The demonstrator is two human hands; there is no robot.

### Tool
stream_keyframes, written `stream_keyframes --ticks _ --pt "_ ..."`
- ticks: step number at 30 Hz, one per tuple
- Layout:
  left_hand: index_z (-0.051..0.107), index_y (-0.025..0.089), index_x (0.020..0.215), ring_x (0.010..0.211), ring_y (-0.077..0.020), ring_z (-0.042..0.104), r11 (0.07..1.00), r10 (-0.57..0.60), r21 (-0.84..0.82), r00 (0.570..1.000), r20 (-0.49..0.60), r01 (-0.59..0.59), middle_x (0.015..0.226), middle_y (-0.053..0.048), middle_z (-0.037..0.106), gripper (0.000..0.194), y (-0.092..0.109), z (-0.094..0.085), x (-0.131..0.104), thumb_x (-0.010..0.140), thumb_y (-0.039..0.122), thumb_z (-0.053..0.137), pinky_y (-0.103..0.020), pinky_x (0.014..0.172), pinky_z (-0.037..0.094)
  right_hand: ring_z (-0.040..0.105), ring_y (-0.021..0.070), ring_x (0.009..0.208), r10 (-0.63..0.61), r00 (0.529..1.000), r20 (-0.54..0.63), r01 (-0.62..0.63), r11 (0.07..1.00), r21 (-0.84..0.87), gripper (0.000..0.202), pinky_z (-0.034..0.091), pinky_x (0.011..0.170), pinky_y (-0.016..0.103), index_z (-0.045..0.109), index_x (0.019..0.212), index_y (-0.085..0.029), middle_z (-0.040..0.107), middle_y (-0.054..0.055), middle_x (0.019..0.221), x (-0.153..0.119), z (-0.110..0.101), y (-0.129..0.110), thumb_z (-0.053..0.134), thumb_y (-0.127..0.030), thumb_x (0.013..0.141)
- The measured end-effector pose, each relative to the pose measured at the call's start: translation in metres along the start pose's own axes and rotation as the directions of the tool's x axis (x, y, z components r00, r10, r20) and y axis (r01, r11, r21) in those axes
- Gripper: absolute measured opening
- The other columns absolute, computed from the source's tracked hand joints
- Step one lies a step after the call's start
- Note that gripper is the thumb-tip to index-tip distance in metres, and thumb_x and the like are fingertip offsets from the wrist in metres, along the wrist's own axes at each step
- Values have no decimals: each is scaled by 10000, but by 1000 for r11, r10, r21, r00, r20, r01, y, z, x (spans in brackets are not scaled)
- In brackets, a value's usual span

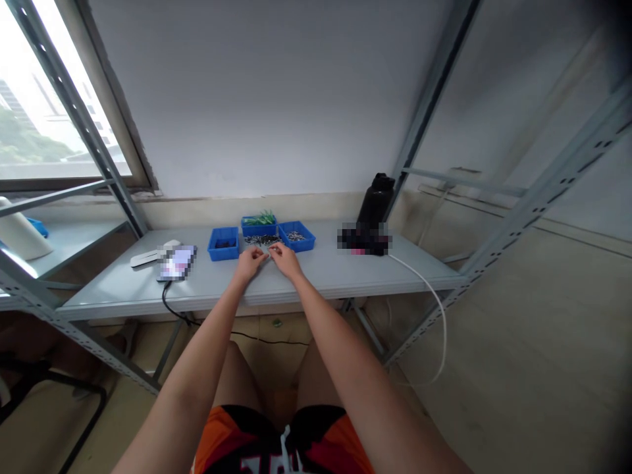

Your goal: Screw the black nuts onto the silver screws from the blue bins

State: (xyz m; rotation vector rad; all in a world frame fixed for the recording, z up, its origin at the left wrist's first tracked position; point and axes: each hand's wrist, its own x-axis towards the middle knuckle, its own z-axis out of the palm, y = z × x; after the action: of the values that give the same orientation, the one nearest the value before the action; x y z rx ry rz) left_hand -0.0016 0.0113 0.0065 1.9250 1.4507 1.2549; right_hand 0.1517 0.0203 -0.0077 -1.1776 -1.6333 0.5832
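A: What is the table (345,273) like?
B: Long, flat and pale grey. Its metal posts (68,93) have rows of small holes. A plain wall (276,99) is behind, and a bright window (29,141) is on the left.

A: What is in the left bin (224,254)?
B: Small black bits. The back bin (259,230) has thin green strips that poke up over the top. The right bin (302,246) has small shiny bits. All 3 bins are blue boxes with open tops.

A: And the pile (261,239)?
B: It is on the table, in between the 3 bins, just past the hands. It mixes dark bits and shiny bits that look like metal.

A: Where are the hands?
B: The left hand (251,261) and the right hand (285,259) are in front of the pile, with their tips near each other. On both, finger and thumb look close together. I cannot tell if they pinch a bit, as it is too small to see.

A: What else is there?
B: A tall, round, black bottle (376,201) on the right. On the left is a flat phone (176,262), with a black cord (166,301) next to it.
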Motion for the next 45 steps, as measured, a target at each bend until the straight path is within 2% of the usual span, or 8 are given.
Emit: stream_keyframes --ticks 7,17,26,40,45 --pt "704 156 793 723 -205 634 999 -12 -51 1000 -27 11 747 -67 715 169 1 -1 0 748 316 674 -312 726 474 626 155 707 30 998 56 -33 998 62 124 489 728 273 643 892 -209 685 11 758 2 0 3 528 -257 887" --pt "738 138 866 804 -214 653 988 17 -154 999 -52 -25 851 -95 743 260 3 -4 -1 783 357 625 -316 779 481 639 170 727 67 994 86 -73 995 72 139 507 734 294 638 901 -213 683 22 751 2 1 4 511 -267 897" --pt "740 138 831 739 -208 620 997 -39 -75 997 -66 34 758 -78 715 273 0 -3 1 806 347 568 -306 724 460 624 161 708 64 998 5 -64 996 67 168 504 750 295 628 928 -216 682 18 764 5 2 9 476 -284 905" --pt "710 151 794 699 -191 596 999 -29 -41 992 -125 24 710 -60 688 253 1 -4 0 818 344 548 -290 701 451 649 175 761 62 997 46 -63 997 33 146 498 804 312 655 924 -205 692 31 762 1 -1 2 518 -240 888" --pt "725 138 840 678 -186 601 994 -39 -102 997 -61 33 706 -59 686 324 2 -3 1 836 402 537 -286 676 458 632 167 741 72 997 -2 -72 997 40 164 492 780 295 643 919 -204 683 24 769 2 -1 3 489 -259 904"
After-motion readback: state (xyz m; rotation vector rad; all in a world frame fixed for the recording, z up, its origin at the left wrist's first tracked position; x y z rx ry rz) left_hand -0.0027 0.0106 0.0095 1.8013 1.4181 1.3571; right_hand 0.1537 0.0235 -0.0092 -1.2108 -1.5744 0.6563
